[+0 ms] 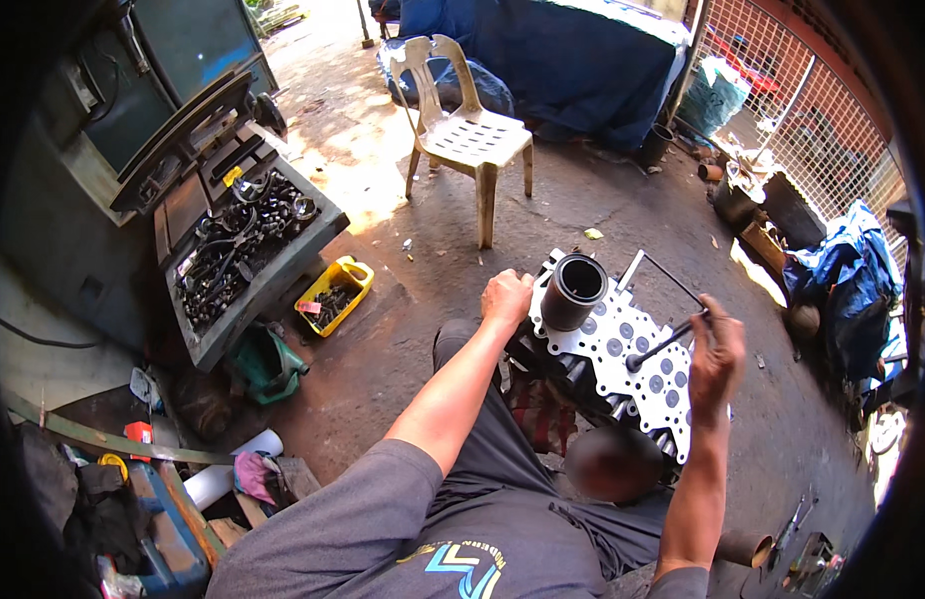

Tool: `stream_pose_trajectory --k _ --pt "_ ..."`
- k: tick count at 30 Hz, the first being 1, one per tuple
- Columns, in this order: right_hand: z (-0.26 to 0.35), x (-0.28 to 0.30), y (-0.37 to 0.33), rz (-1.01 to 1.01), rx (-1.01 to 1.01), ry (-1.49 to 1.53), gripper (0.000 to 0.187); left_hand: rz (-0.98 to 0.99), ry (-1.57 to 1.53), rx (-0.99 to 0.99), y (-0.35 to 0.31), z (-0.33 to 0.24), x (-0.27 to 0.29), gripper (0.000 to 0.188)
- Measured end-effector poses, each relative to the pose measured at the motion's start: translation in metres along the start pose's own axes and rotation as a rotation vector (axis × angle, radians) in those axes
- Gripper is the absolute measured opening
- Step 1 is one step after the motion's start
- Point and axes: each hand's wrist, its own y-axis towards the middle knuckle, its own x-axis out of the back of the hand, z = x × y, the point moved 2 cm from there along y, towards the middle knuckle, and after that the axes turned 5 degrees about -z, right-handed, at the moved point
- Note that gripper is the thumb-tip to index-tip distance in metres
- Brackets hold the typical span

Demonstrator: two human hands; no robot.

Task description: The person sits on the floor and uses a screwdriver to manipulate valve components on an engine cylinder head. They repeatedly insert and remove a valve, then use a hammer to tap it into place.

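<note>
A pale engine cylinder head (594,351), with several round dark valve faces across its flat side, lies in front of my legs. At its left end my left hand (507,299) is closed against the edge; its fingertips are hidden. My right hand (717,349) is closed around a dark rod with a wider round end (667,344), which meets the face of the head at a slant. Close to the same fingers runs a thin bent metal bar (672,280); I cannot tell whether they touch it. A black hollow cylinder (574,293) stands on the head beside my left hand.
Ahead is a worn plastic chair (477,140). To the left stand a metal tray of loose parts (333,218), a yellow cut-open container (361,275) and a green jug (266,364). A blue tarp (832,265) and clutter line the mesh fence (822,110) at right.
</note>
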Motion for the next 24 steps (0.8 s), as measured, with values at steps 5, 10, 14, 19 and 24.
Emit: stream_pose_trajectory --k 5,10,14,19,24 --pt "-0.001 -0.005 -0.004 -0.043 0.001 0.035 0.032 0.004 0.021 -0.004 0.002 0.0 -0.001 0.042" --pt "-0.002 -0.014 -0.01 0.081 -0.104 0.179 0.025 -0.004 0.03 0.007 0.003 0.001 -0.002 0.043" --pt "-0.002 -0.007 -0.008 -0.064 -0.076 0.015 0.024 -0.024 0.029 -0.019 0.005 0.004 -0.005 0.043" --pt "0.004 -0.001 0.002 -0.15 0.257 -0.043 0.027 -0.057 0.035 -0.058 0.01 0.009 -0.011 0.042" --pt "-0.006 0.004 0.005 -0.192 -0.014 0.102 0.029 -0.075 0.07 -0.11 0.014 0.011 -0.013 0.042"
